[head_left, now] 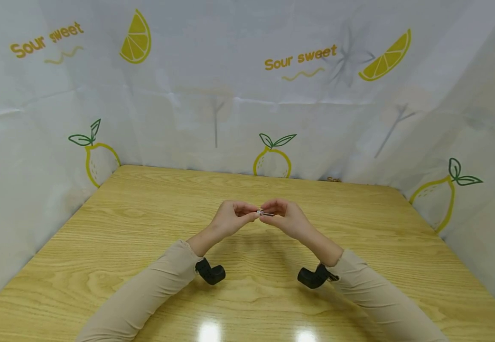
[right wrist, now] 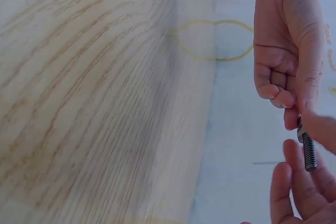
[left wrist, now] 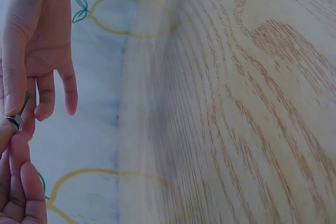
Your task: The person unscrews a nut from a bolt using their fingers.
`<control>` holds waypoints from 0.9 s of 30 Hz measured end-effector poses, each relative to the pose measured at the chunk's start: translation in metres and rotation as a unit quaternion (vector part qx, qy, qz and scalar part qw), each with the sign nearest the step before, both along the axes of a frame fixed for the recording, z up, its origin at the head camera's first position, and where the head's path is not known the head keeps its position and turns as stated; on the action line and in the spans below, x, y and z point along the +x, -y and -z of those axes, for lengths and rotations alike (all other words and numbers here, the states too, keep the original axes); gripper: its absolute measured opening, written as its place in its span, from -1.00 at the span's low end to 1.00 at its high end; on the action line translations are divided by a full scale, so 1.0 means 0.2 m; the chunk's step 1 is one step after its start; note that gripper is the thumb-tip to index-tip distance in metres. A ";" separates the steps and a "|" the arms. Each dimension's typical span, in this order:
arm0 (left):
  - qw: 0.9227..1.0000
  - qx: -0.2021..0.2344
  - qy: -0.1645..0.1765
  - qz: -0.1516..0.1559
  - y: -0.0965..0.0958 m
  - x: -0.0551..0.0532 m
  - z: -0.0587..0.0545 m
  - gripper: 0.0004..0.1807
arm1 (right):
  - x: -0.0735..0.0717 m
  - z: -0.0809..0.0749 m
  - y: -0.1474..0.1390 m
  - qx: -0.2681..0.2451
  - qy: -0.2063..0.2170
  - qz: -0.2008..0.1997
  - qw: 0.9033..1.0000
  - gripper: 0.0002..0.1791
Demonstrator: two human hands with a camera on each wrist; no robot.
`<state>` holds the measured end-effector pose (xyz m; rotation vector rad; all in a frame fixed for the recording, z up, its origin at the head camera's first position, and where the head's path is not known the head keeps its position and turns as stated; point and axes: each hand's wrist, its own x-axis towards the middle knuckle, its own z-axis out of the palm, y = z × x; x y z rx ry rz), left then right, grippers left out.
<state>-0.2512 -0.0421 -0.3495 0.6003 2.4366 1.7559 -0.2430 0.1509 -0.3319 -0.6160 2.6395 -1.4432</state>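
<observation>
A small metal bolt (head_left: 267, 214) is held above the table between both hands. Its threaded shank (right wrist: 310, 153) points toward the right palm, and a wider metal piece (left wrist: 17, 123) sits at its other end among the fingertips. Whether that piece is the head, a nut or both cannot be made out. My left hand (head_left: 230, 219) pinches that end between thumb and fingertips. From the opposite side, my right hand (head_left: 291, 220) pinches the bolt with thumb and forefinger close to the left fingertips. Fingers partly cover the bolt in every view.
Beneath the hands is a wood-grain table (head_left: 153, 266). Behind it hangs a pale curtain (head_left: 179, 128) printed with lemons and lettering. Black wrist mounts (head_left: 211, 272) hang below the forearms, which wear beige sleeves (head_left: 144, 294).
</observation>
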 end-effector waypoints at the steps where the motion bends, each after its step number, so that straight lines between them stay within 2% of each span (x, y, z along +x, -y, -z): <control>1: 1.000 0.001 0.000 0.000 0.00 0.00 0.00 -0.74 | 0.00 0.00 0.00 -0.001 0.001 -0.004 1.000 -0.63; 4: 1.000 0.005 0.007 -0.003 0.00 0.00 0.00 -0.75 | 0.00 0.00 0.00 0.002 0.012 -0.014 1.000 -0.58; 9: 1.000 0.003 0.013 -0.007 0.00 0.00 0.00 -0.76 | -0.01 0.00 0.00 0.014 0.009 -0.029 0.999 -0.60; 13: 1.000 0.003 0.010 -0.007 0.00 0.00 0.00 -0.76 | 0.00 -0.01 0.01 0.015 0.003 -0.009 1.000 -0.68; 16: 1.000 0.003 0.009 -0.010 0.00 0.00 0.00 -0.75 | 0.01 -0.01 0.01 0.011 0.006 -0.001 1.000 -0.65; 23: 1.000 0.003 0.016 -0.014 0.00 0.00 0.01 -0.75 | 0.01 -0.01 0.01 0.020 0.016 -0.026 0.999 -0.60; 27: 1.000 0.001 0.015 -0.014 0.00 0.00 0.01 -0.76 | 0.00 -0.01 0.01 0.019 0.008 -0.020 1.000 -0.64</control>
